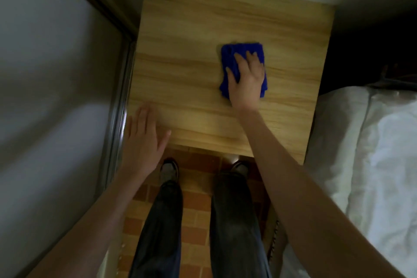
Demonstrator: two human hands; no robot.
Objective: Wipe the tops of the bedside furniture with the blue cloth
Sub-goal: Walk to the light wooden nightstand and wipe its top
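A light wood-grain bedside table top (191,56) fills the middle of the head view. A folded blue cloth (230,58) lies flat on its right half. My right hand (247,80) presses down on the cloth, fingers spread over it and the thumb along its left edge. My left hand (144,135) rests flat and empty at the table's near left corner, fingers apart and slightly blurred.
A metal-framed glass panel or sliding door (117,88) runs close along the table's left side. A bed with white bedding (370,142) lies at the right. I stand on orange-brown floor tiles (196,207), feet at the table's front edge. White walls close the back.
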